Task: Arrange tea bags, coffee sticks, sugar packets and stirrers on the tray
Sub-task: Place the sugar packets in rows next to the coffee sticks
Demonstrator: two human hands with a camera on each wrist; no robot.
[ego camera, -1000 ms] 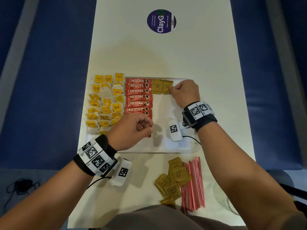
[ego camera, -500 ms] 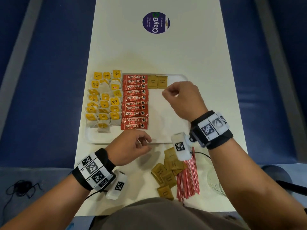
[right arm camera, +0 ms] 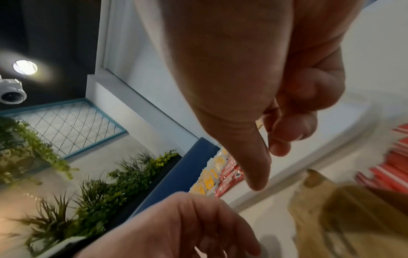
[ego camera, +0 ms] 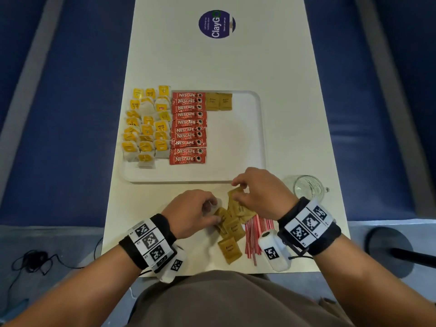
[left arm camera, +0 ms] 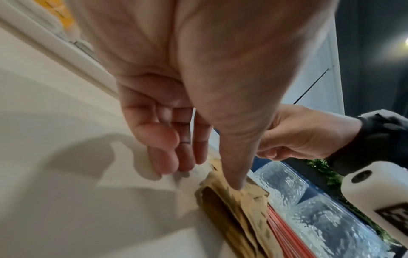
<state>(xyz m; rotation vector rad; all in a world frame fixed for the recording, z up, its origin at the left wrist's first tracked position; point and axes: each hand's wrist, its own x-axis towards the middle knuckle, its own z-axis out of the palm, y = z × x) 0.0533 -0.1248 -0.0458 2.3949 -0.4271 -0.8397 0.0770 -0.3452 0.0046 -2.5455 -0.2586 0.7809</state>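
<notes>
On the white tray (ego camera: 260,138) lie yellow tea bags (ego camera: 147,123) at the left, a column of red coffee sticks (ego camera: 188,128), and two brown sugar packets (ego camera: 219,101) at the far edge. A loose pile of sugar packets (ego camera: 232,228) sits on the table near me, beside red-and-white stirrers (ego camera: 256,234). My left hand (ego camera: 213,212) hovers over the pile's left edge, its thumb (left arm camera: 236,183) touching the top packet (left arm camera: 249,197), fingers loose. My right hand (ego camera: 237,191) pinches the corner of one packet (ego camera: 236,192) at the pile's far end.
A clear glass mug (ego camera: 308,187) stands on the table right of my right hand. A round purple sticker (ego camera: 217,24) marks the far end of the table. Blue seating runs along both sides. The tray's right half is bare.
Both hands have drawn back from the tray to the sugar pile near me. My right hand left the second packet on the tray and now pinches another one.
</notes>
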